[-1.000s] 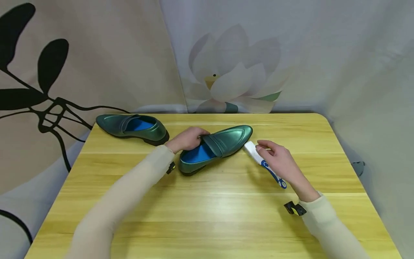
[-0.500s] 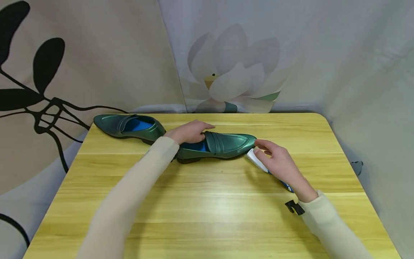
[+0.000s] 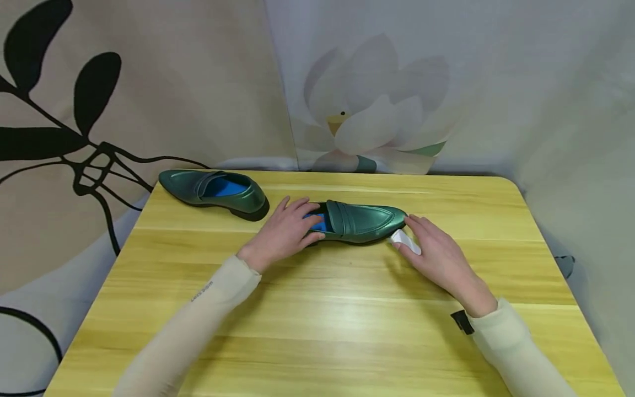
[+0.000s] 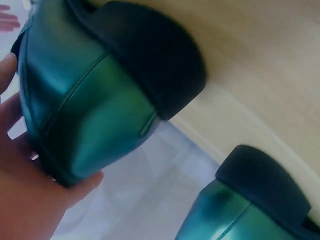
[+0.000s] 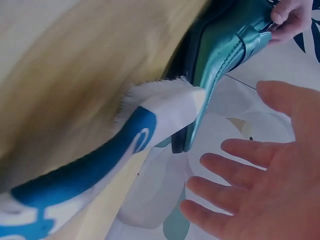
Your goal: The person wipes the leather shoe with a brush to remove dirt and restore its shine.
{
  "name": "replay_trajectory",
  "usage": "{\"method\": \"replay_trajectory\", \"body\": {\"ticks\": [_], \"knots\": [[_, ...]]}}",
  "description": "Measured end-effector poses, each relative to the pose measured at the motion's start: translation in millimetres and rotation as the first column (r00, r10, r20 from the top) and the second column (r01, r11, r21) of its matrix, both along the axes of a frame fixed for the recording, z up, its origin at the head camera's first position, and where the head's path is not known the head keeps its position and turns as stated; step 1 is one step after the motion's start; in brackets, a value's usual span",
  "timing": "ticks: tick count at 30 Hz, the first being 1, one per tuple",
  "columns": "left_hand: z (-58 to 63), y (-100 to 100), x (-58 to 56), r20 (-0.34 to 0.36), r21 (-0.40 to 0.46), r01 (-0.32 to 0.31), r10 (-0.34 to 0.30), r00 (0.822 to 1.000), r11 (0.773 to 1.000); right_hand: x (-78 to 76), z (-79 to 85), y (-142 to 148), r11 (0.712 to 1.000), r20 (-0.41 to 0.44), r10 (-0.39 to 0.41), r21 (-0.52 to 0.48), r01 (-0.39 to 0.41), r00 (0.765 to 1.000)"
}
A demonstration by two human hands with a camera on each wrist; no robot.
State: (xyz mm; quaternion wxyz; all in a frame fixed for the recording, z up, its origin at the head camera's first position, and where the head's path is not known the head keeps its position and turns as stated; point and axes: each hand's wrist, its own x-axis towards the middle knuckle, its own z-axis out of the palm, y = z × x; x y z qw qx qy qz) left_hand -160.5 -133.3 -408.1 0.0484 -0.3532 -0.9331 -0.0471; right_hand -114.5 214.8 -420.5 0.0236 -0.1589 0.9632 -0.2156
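On the near side of the glossy green leather loafer with blue insole (image 3: 367, 220), the yellow wooden table (image 3: 337, 320) spreads out, and two cream cloth sleeves (image 3: 193, 314) cross over it. A small black clip (image 3: 462, 322) sits at the right cuff.

At the loafer's toe is the right hand (image 3: 441, 256), released, its fingers straight; in the head view it hides the handle of the white-and-blue plastic brush (image 3: 407, 242). The brush lies just beside the toe; whether they touch, I cannot tell. At the heel, the left hand (image 3: 281, 231) has fingers spread, not clenched, and covers part of the shoe's mouth. The loafer itself stands upright, toe to the right.

Behind it to the left stands the matching green loafer (image 3: 238, 202). Farthest, behind the table, hangs the pale curtain (image 3: 536, 99) with a printed white lotus (image 3: 372, 121).
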Motion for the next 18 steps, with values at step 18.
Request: {"method": "replay_trajectory", "body": {"ticks": [18], "knots": [[4.6, -8.6, -19.2, 0.101, 0.135, 0.081, -0.094, 0.990, 0.988, -9.0, -4.8, -32.8, 0.980, -0.166, 0.168, 0.131, -0.148, 0.972]]}}
